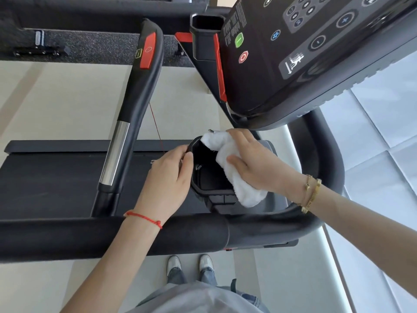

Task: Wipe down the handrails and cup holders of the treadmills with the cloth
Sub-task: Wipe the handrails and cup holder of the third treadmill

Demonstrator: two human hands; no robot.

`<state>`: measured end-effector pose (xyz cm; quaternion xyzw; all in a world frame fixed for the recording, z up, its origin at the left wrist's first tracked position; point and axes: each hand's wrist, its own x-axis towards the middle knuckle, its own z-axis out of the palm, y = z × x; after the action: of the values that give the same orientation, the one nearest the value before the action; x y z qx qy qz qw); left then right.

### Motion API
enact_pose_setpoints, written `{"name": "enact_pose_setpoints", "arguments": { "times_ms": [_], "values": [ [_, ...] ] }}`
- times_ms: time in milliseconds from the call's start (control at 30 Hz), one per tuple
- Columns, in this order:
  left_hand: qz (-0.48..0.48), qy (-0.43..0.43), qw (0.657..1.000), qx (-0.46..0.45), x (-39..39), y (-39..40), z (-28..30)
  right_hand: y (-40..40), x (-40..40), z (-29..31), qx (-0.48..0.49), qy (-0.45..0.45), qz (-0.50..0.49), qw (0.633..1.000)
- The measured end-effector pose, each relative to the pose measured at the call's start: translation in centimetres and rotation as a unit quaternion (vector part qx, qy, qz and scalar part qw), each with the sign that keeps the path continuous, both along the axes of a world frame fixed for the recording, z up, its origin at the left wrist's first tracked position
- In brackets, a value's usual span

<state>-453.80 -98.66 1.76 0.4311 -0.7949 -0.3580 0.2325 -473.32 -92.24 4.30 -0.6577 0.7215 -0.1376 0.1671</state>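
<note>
A black cup holder (204, 177) sits in the middle of the head view, under the treadmill console. My left hand (168, 175) grips its left rim, thumb over the edge. My right hand (255, 161) holds a white cloth (228, 161) bunched against the holder's right rim, with the cloth's tail hanging down the near side. A padded black side handrail (67, 236) crosses the frame below my wrists. A second handrail (133, 105) with a chrome section and a red pad runs up the left.
The console (304, 55) with its buttons overhangs at the upper right. Another cup holder (206, 35) is at the top centre. The treadmill belt (52, 177) lies left. A curved rail (329, 168) wraps round the right. My shoes (191, 265) stand on pale floor.
</note>
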Motion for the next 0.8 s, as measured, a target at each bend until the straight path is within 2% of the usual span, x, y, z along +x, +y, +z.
{"name": "enact_pose_setpoints", "arguments": {
  "times_ms": [133,300,467,667,800],
  "values": [
    [0.012,0.0,1.0,-0.001,0.0,0.0,-0.1,-2.0,-0.3,0.2,-0.016,0.077,0.11,0.991],
    [0.024,-0.003,1.0,-0.003,0.1,0.0,-0.1,-5.7,0.9,-0.1,-0.015,0.156,0.196,0.968],
    [0.021,0.002,1.0,0.004,0.0,-0.1,-0.3,-4.5,-0.5,-0.7,-0.028,0.14,0.155,0.977],
    [0.009,0.001,1.0,0.002,0.0,0.0,-0.2,0.1,-2.4,-0.6,-0.017,-0.017,0.077,0.997],
    [0.018,-0.009,1.0,-0.01,-0.1,-0.1,-0.4,-2.3,-1.2,-0.4,-0.009,0.085,0.1,0.991]
  ]
}}
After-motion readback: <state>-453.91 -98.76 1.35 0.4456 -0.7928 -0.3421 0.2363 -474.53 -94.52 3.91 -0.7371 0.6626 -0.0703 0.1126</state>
